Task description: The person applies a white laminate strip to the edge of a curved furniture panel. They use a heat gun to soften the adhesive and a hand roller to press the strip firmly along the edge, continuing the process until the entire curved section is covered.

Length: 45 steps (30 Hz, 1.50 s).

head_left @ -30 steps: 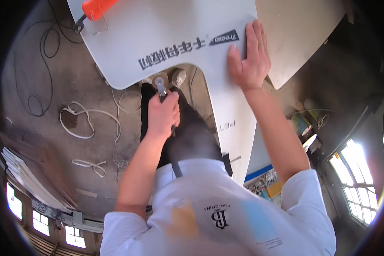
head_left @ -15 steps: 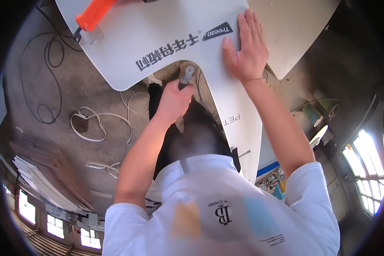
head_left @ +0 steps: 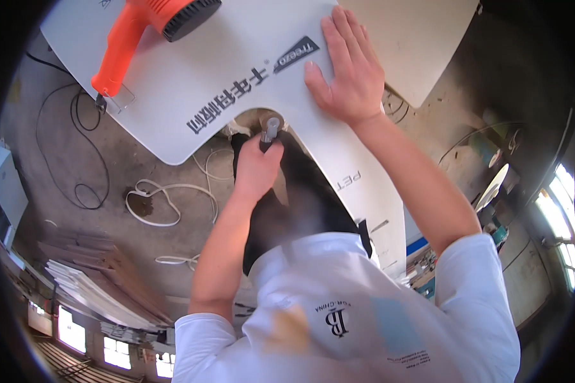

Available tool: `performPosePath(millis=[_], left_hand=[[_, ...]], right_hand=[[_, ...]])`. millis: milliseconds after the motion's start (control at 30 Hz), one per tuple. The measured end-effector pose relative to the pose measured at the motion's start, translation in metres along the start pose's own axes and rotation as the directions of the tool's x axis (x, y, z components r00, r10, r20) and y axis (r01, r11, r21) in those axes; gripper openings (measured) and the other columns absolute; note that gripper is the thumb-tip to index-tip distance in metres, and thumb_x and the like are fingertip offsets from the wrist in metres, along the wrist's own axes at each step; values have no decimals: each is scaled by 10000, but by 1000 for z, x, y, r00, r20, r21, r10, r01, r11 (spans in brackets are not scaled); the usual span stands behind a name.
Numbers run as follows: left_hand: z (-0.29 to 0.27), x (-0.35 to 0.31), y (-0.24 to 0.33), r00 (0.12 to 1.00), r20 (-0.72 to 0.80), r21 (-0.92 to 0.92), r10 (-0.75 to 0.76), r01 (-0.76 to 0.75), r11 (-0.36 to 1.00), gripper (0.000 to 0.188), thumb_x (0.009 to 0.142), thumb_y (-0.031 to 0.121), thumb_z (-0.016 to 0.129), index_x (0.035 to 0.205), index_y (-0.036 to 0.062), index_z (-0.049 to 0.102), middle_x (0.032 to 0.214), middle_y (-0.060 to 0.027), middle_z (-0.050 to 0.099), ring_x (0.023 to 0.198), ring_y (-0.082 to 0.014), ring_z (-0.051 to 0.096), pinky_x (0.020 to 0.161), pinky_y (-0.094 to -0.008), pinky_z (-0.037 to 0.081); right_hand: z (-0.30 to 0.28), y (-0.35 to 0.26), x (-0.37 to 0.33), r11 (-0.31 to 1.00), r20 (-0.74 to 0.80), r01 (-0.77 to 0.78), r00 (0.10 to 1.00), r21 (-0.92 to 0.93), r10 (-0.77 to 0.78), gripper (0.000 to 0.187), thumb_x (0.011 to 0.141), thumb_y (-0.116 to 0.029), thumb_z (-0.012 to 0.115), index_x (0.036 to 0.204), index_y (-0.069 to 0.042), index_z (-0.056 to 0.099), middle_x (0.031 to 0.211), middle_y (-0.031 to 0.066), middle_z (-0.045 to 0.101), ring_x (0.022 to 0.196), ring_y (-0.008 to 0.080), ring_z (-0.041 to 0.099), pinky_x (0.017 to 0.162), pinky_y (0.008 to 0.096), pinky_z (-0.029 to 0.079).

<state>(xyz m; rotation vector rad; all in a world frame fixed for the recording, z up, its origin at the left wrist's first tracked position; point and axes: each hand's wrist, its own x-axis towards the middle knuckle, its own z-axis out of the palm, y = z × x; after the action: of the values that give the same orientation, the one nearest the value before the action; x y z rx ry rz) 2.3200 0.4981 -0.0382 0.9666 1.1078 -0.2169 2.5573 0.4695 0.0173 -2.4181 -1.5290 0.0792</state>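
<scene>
White panel (head_left: 281,89) (one) under one hand (head_left: 352,83)

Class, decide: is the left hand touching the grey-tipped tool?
Touching. The head view shows the left hand closed around the dark handle of the grey-tipped tool.

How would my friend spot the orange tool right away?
Find the big white board under the right hand. Look at its upper left part, where the orange tool lies. Its bright orange handle and dark round end set it apart from the grey-and-black tool in the left hand.
</scene>
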Motion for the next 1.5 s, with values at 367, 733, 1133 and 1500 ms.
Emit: performPosePath(millis=[367,733,1133,1500], left_hand=[[9,-16,28,982,-25,-530,-187,146,836,223,967,133,580,784,113,453,527,9,374,368,-122,330,355,-320,315],[-6,-13,41,984,12,-85,-180,180,980,190,953,122,587,788,80,503,552,-7,474,380,-93,415,349,-278,328],[12,-26,45,969,-71,-446,-235,180,877,215,959,143,584,808,135,432,548,7,380,378,-110,318,359,-309,305],[-2,-7,34,984,-2,-141,-181,179,974,179,942,81,549,767,77,511,538,12,433,382,-95,372,363,-285,323]], right_hand=[[-3,3,5,999,-6,-35,999,29,35,665,795,-231,725,1374,53,561,1470,299,524,1372,435,522,1153,508,419],[-1,8,-1,998,-47,7,999,64,-4,613,833,-251,687,1341,72,570,1438,298,546,1349,433,539,1132,539,432],[2,7,3,991,-63,-17,998,130,25,608,829,-255,687,1333,70,580,1440,296,548,1345,432,545,1123,531,444],[3,11,0,993,-32,-12,999,116,16,624,831,-259,676,1349,71,567,1463,293,527,1387,421,505,1161,518,408]])
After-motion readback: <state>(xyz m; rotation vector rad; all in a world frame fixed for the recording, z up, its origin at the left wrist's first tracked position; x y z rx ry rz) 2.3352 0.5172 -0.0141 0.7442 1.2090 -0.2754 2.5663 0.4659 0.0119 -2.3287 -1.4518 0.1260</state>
